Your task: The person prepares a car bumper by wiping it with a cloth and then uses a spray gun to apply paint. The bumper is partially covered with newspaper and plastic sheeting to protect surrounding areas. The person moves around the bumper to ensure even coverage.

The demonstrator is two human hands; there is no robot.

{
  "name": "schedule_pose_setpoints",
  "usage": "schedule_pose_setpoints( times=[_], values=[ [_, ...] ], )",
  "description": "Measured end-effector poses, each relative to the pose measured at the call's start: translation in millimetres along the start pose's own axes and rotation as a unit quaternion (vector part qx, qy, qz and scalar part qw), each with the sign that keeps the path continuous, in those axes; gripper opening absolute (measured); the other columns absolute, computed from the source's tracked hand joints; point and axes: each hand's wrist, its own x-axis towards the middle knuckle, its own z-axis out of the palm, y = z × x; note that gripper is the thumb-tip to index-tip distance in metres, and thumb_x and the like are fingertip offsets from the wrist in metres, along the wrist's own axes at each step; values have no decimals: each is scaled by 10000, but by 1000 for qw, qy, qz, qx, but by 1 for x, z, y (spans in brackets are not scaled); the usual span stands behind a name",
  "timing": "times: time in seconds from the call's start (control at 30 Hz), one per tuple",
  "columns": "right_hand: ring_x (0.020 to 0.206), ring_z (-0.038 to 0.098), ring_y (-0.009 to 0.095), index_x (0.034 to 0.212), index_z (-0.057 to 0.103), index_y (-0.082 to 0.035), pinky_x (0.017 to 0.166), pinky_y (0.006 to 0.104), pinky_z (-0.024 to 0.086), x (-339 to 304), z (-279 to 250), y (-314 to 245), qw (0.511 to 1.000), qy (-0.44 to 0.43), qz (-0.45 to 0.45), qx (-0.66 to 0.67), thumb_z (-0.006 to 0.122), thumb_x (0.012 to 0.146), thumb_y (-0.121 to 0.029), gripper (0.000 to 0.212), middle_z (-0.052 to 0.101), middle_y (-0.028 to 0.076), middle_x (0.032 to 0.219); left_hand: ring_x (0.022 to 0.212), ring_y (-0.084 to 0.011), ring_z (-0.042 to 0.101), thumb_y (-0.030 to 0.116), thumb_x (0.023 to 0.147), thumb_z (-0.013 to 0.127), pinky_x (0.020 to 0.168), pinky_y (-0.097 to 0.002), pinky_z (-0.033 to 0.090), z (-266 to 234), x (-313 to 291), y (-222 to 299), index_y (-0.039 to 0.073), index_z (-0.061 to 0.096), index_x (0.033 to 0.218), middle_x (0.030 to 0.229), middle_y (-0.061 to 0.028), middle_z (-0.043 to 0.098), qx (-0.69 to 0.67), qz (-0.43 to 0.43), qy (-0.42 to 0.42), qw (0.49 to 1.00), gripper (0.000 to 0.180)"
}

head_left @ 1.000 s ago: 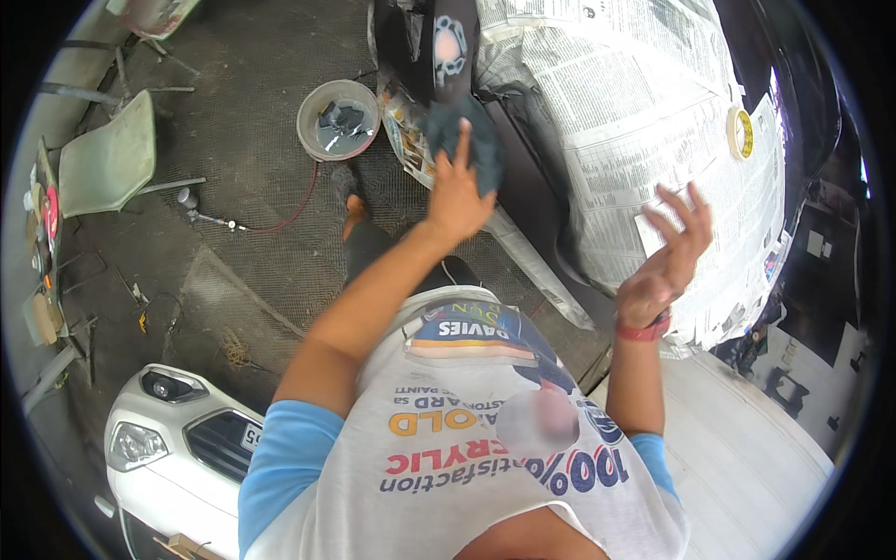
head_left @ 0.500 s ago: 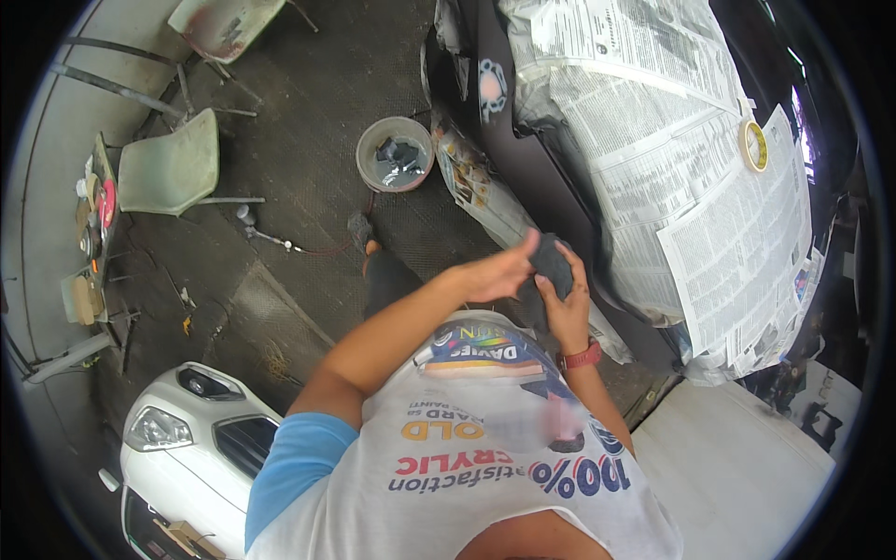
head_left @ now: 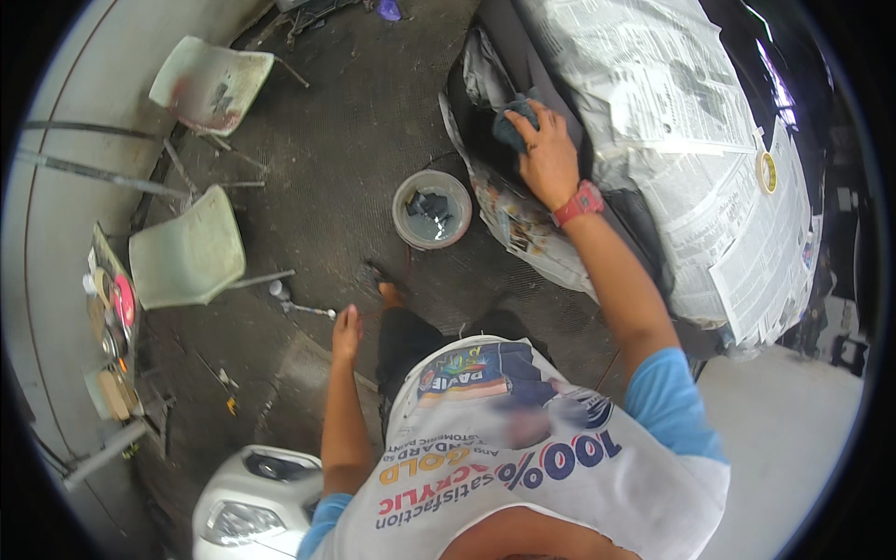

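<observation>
Against a dark car panel (head_left: 541, 61), the right hand (head_left: 549, 154) clamps a dark cloth (head_left: 511, 130), seemingly to steady it. The left hand (head_left: 347, 329) hangs, grip unclear.

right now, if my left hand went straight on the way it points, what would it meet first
Your left hand would likely meet nothing, passing over the dark floor between the nearer chair and the bucket, though depth is unclear.

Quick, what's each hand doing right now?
Left hand: nothing visible in it; open or closed, can't tell.
Right hand: closed on a dark cloth at the dark panel.
</observation>
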Motion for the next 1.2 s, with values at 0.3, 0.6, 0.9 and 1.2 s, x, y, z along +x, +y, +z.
schedule_pose_setpoints(
  times=[0.3, 0.6, 0.9, 1.2],
  values=[
    [1664, 192, 433, 1652, 458, -183, 1311, 615, 286, -23, 64, 41, 949, -157, 133, -238, 661, 851, 23, 852, 293, 135, 1775, 833, -219, 645, 453, 1128, 590, 686, -406, 553, -244, 5, -203, -16, 645, 1343, 1086, -126, 691, -176, -214, 222, 935, 519],
    [1668, 211, 402, 1654, 460, -160, 1307, 610, 293, 84, 121, 37, 957, -133, 146, -214, 573, 904, 54, 788, 308, 129, 1774, 850, -184, 669, 537, 1088, 639, 643, -343, 541, -275, 48, -115, 32, 659, 1334, 1063, -94, 710, -128, -162, 151, 967, 562],
    [1657, 254, 377, 1590, 545, -149, 1303, 605, 307, 256, 173, 83, 957, -146, 102, -231, 579, 950, -50, 649, 378, 137, 1741, 1023, -197, 677, 546, 1089, 637, 827, -341, 545, -265, 178, 58, -5, 566, 1522, 1221, -98, 698, 16, 2, 73, 997, 704],
    [1531, 476, 299, 1327, 781, -168, 1244, 529, 354, 404, 239, 94, 789, -527, -14, -316, 641, 953, -236, 405, 614, 96, 1553, 1080, -223, 680, 512, 1087, 639, 852, -353, 546, -281, 268, 143, 37, 624, 1469, 1225, -72, 694, 93, -175, -4, 980, 611]
  ],
)
